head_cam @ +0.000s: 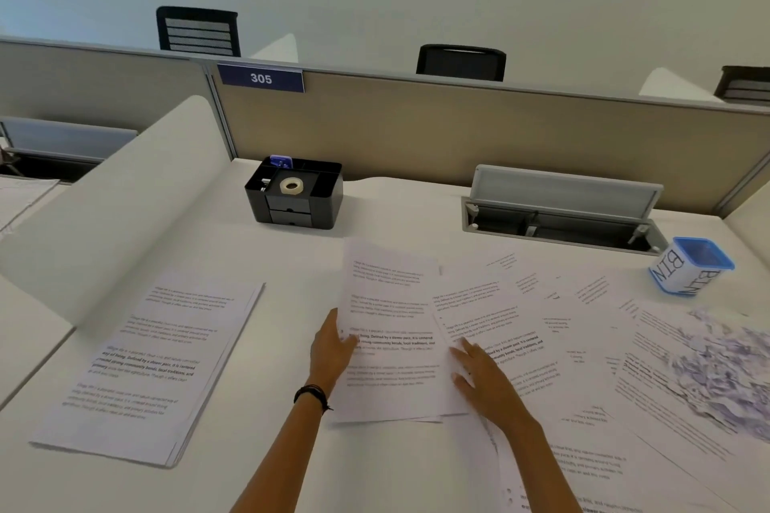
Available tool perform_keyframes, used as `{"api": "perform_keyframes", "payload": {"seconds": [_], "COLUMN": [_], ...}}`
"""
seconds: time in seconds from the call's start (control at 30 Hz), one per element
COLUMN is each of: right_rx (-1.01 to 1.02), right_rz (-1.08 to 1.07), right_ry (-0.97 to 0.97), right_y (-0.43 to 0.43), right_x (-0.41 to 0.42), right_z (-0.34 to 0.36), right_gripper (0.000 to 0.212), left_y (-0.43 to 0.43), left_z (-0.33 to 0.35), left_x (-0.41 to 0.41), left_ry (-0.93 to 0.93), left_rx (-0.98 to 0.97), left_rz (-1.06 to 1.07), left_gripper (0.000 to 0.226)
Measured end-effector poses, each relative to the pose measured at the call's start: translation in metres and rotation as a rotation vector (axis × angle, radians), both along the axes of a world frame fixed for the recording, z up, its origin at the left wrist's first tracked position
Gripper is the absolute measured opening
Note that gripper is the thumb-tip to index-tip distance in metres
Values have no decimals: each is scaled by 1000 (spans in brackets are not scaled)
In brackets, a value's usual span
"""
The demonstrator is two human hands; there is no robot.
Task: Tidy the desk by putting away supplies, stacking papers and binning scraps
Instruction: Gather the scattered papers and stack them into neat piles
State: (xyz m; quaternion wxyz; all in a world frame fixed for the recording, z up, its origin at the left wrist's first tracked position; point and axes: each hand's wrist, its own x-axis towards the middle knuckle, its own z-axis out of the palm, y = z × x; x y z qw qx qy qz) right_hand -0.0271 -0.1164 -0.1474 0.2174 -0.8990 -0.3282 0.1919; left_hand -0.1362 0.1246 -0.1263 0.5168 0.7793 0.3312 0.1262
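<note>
A printed sheet lies in the middle of the white desk. My left hand grips its left edge, thumb on top. My right hand rests flat with spread fingers on the sheet's right edge, over loose overlapping papers spread to the right. A neat paper stack sits at the left. Crumpled paper scraps lie at the far right. A small blue-rimmed container marked BIN stands at the back right. A black desk organizer at the back holds a tape roll.
An open cable tray is set into the desk at the back right. A beige partition with a "305" sign runs behind the desk. A white curved divider borders the left. Black chairs stand beyond the partition.
</note>
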Motion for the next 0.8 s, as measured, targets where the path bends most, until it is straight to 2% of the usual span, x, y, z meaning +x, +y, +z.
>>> {"api": "perform_keyframes", "payload": {"seconds": [0.07, 0.17, 0.27, 0.3, 0.37, 0.4, 0.47, 0.53, 0.57, 0.7, 0.8], "right_rx": [-44, -20, 39, 116, 346, 437, 585, 684, 719, 885, 943], "right_rz": [3, -59, -112, -158, -275, -321, -344, -309, -293, -324, -299], "right_ry": [-80, -106, -52, 8, 174, 280, 482, 588, 600, 501, 373], "right_y": [-10, -17, -11, -6, 6, 13, 27, 39, 43, 60, 65], "right_x": [7, 9, 8, 7, 5, 5, 4, 5, 5, 1, 1], "right_z": [-9, -13, -7, -3, 12, 18, 33, 44, 50, 69, 76], "right_gripper": [53, 50, 49, 50, 68, 69, 57, 63, 63, 30, 26], "left_y": [7, 18, 27, 29, 32, 33, 33, 31, 30, 24, 19], "left_z": [12, 31, 49, 54, 62, 66, 72, 75, 76, 78, 79], "left_x": [-4, -10, -12, -14, -17, -18, -21, -22, -22, -23, -22], "left_ry": [-32, -86, -123, -143, -199, -231, -288, -334, -355, -436, -504], "left_rx": [50, 128, 200, 208, 204, 197, 182, 178, 176, 178, 203], "left_rz": [6, -9, -30, -39, -61, -71, -89, -100, -99, -48, 31], "left_gripper": [37, 34, 32, 31, 31, 31, 34, 34, 31, 25, 26]}}
